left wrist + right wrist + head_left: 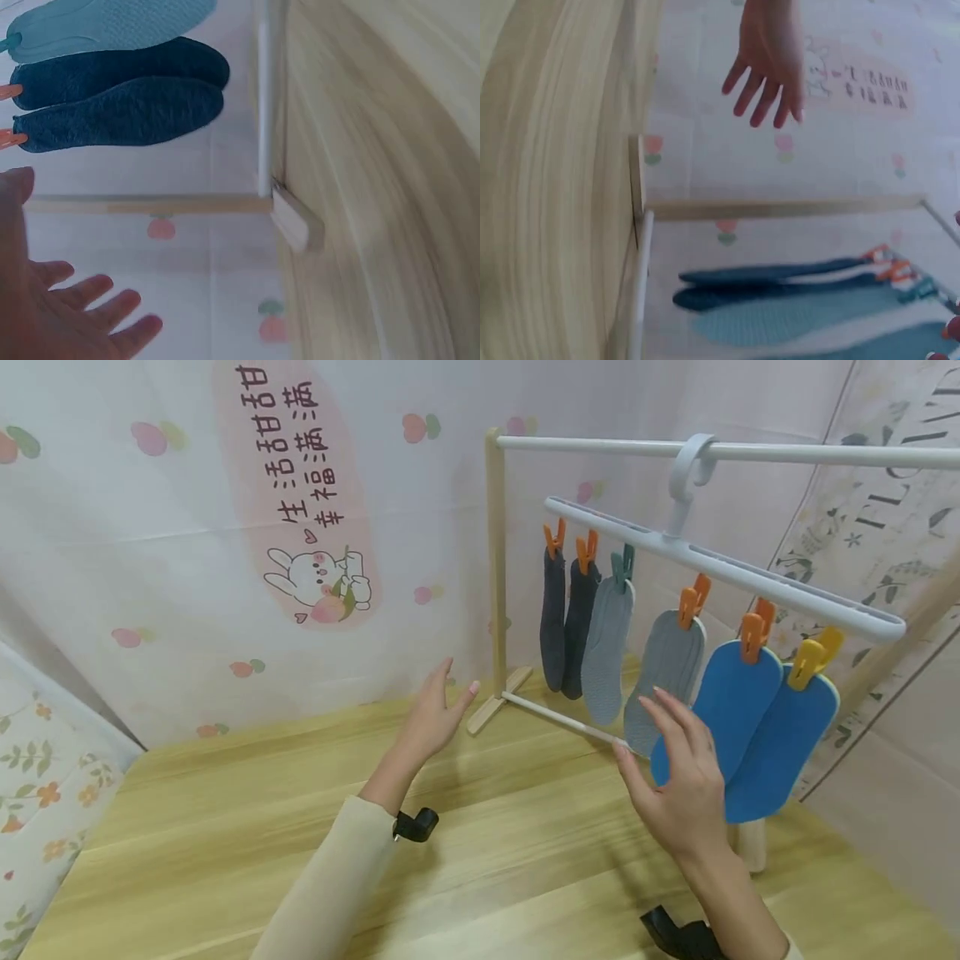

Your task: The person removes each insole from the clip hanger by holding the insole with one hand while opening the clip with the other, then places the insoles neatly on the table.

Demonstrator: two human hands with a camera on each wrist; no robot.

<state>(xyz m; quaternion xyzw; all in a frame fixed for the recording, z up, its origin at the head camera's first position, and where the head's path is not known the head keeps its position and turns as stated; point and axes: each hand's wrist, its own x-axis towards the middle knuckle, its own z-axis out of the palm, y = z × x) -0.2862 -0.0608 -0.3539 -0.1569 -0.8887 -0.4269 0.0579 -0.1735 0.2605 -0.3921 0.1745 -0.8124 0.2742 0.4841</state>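
My left hand is held in the air left of the rack's wooden post, fingers extended and nothing in it. In front of the insoles is my right hand, its fingers spread and loosely bent, holding nothing; it overlaps a blue insole in the head view. A white hanger carries a row of insoles on clips: two dark ones, two grey ones and two blue ones. The clips are orange, green and yellow. In the right wrist view only fingertips of the right hand show.
The hanger hooks over the white top bar of a rack with a wooden post and wooden foot. A lower white bar runs above the wood-grain table. Printed cloth hangs behind.
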